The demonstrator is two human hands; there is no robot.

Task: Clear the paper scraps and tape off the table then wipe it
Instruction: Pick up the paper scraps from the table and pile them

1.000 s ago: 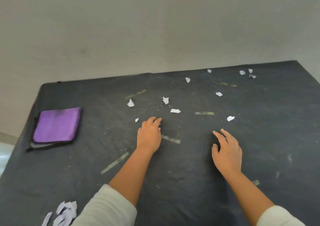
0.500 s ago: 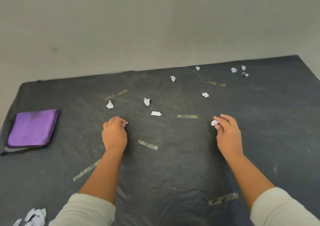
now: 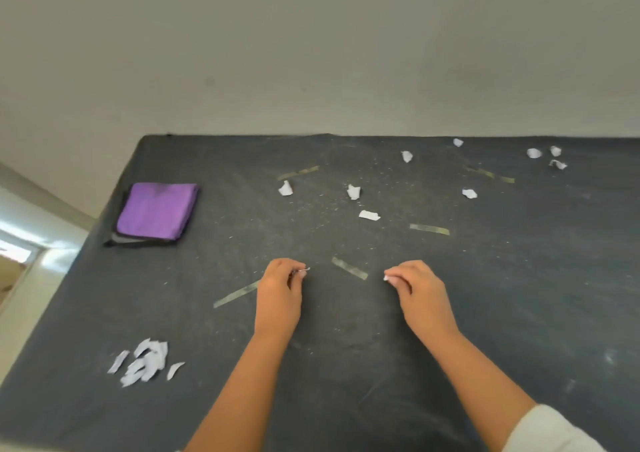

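Note:
My left hand [image 3: 278,289] is closed, pinching a small white paper scrap [image 3: 304,270] at its fingertips. My right hand [image 3: 417,287] is also closed on a white scrap [image 3: 387,278]. Both hover over the dark table [image 3: 519,296]. Several crumpled white scraps lie farther back, such as one scrap [image 3: 369,215] near the middle and another [image 3: 285,188] to its left. Strips of tape are stuck to the cloth: one [image 3: 349,268] between my hands, one [image 3: 237,293] left of my left hand, one [image 3: 429,229] farther back.
A folded purple cloth [image 3: 156,210] lies on a dark pouch at the table's back left. A pile of white paper scraps [image 3: 143,361] sits near the front left. A plain wall stands behind the table's far edge. The left edge drops to a light floor.
Both hands reached forward, pinched a scrap each off the table, and have pulled back toward me. The view has swung left, so the scrap pile shows more fully.

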